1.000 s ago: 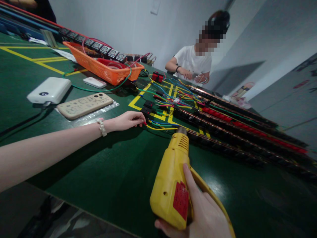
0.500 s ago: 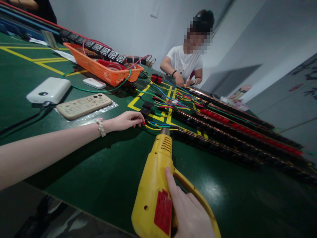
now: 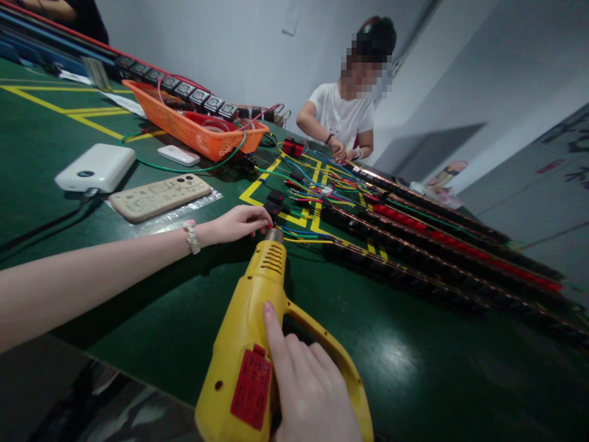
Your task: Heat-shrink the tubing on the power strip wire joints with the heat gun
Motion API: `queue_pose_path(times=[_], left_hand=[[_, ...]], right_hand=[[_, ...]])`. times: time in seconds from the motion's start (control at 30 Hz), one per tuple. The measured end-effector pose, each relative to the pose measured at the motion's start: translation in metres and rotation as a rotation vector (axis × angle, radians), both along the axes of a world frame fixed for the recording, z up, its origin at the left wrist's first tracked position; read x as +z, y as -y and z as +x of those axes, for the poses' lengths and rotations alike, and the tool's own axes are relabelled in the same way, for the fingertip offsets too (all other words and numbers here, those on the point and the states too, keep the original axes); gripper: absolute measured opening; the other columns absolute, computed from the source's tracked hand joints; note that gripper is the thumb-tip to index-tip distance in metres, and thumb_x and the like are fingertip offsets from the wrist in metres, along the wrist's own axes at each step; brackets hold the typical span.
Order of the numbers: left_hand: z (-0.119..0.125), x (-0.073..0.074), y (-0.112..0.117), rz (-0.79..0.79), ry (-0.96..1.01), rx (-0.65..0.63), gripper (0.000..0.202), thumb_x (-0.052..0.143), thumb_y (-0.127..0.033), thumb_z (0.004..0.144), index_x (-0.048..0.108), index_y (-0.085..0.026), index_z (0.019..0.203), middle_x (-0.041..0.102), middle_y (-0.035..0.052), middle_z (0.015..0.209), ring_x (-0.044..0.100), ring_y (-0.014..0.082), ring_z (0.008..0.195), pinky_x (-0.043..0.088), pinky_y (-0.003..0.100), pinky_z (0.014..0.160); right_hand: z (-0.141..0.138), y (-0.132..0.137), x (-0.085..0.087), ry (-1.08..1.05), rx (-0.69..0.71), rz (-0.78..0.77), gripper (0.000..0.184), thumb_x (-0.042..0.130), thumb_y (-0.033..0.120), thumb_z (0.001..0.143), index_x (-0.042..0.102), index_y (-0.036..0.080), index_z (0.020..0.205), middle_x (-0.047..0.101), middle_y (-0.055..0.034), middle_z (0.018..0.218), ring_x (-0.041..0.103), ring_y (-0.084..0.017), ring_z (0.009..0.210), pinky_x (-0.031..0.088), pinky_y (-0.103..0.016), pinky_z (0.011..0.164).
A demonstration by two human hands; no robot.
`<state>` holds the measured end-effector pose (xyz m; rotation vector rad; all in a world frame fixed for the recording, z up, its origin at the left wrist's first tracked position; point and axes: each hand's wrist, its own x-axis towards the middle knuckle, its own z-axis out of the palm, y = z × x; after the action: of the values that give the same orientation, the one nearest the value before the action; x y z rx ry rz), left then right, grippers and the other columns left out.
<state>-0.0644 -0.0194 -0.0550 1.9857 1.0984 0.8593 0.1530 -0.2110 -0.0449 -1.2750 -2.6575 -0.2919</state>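
Head | left hand (image 3: 237, 224) pinched on wires (image 3: 307, 240), ends hidden | right hand (image 3: 309, 380) gripping heat gun (image 3: 239, 307), base cropped

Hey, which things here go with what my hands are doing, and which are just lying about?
Seem in use:
yellow heat gun, in your right hand
colored wires, ends at your left hand
front dark strip, where the wires lead

Seem just lying about:
phone
clear plastic under it
white power bank
small white object

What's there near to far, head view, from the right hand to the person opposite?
Right hand gripping the yellow heat gun, left hand, black square blocks, red-and-black block, person in a white T-shirt.
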Motion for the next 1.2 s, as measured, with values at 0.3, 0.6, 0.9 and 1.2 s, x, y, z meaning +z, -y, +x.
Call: queue_pose_path(times=[0.3,0.6,0.9,1.2], left_hand=[[-0.001,0.001,0.001,0.073,-0.016,0.052,0.035,0.042,-0.038,0.083,0.057,-0.009,0.096,0.057,0.0052,0.092,0.051,0.0081,0.080,0.042,0.017,0.070],[-0.001,0.001,0.001,0.023,0.011,0.018,0.031,0.044,-0.035,0.083,0.056,-0.009,0.096,0.057,0.0052,0.090,0.051,0.0049,0.072,0.043,0.013,0.063],[-0.002,-0.003,-0.001,0.034,0.039,0.009,0.030,0.044,-0.033,0.084,0.055,-0.008,0.095,0.057,0.0048,0.082,0.052,0.0045,0.070,0.042,0.014,0.063],[-0.001,-0.001,0.000,0.014,0.031,0.006,0.028,0.044,-0.032,0.084,0.055,-0.008,0.095,0.057,0.0043,0.081,0.052,0.0039,0.070,0.042,0.013,0.063]], right_hand=[[-0.009,-0.003,0.001,0.004,0.040,-0.014,0.088,0.036,0.016,0.064,-0.003,0.011,0.143,0.047,-0.0033,0.075,0.046,-0.010,0.066,0.038,-0.024,0.065],[0.006,-0.005,0.008,-0.050,0.051,-0.080,0.091,0.041,0.024,0.065,-0.004,0.015,0.144,0.053,-0.0011,0.079,0.051,-0.010,0.069,0.042,-0.023,0.068],[0.046,-0.003,0.008,-0.071,-0.029,-0.026,0.083,0.045,0.043,0.076,0.006,0.014,0.144,0.056,-0.0009,0.076,0.052,-0.007,0.064,0.041,-0.018,0.063],[0.053,0.000,0.013,-0.087,-0.142,0.077,0.113,0.047,0.079,0.057,0.018,0.008,0.140,0.054,-0.0029,0.074,0.050,-0.007,0.060,0.041,-0.018,0.058]])
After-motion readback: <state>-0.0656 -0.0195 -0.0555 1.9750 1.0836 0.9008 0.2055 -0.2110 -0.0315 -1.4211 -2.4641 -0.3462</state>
